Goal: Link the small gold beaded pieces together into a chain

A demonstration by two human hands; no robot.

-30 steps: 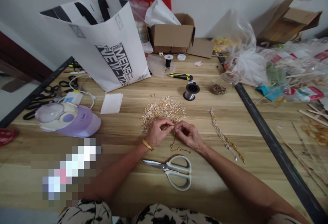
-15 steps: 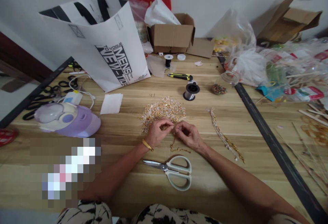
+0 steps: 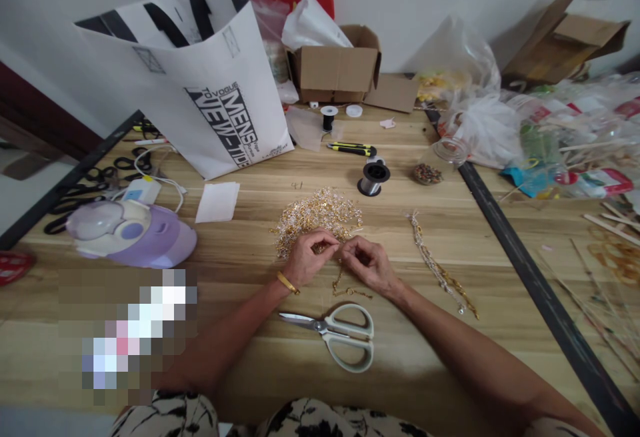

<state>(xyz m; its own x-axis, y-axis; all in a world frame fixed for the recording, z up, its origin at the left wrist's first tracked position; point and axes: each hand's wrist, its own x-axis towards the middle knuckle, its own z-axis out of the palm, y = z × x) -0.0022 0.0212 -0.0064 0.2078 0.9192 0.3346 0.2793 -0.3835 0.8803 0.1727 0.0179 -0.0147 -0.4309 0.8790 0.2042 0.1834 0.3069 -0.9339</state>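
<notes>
My left hand [image 3: 311,255] is closed in a pinch at the near edge of a pile of small gold and silver chain pieces [image 3: 320,214]. Its fingertips meet those of my right hand [image 3: 369,264], also pinched. A thin gold chain [image 3: 345,289] hangs from below the right fingertips and trails onto the table; its upper end is hidden by the fingers. What the left fingertips hold is too small to make out. Scissors [image 3: 333,334] with pale handles lie just below both hands. To the right rest silver and gold chains [image 3: 437,267] side by side.
Behind the pile stand a wire spool [image 3: 373,178], a yellow-black utility knife [image 3: 350,149] and a jar of beads [image 3: 435,162]. A purple-white bottle [image 3: 135,232] lies at left beside folded white paper [image 3: 217,202]. A large white bag [image 3: 200,97] and a cardboard box [image 3: 336,69] are at the back.
</notes>
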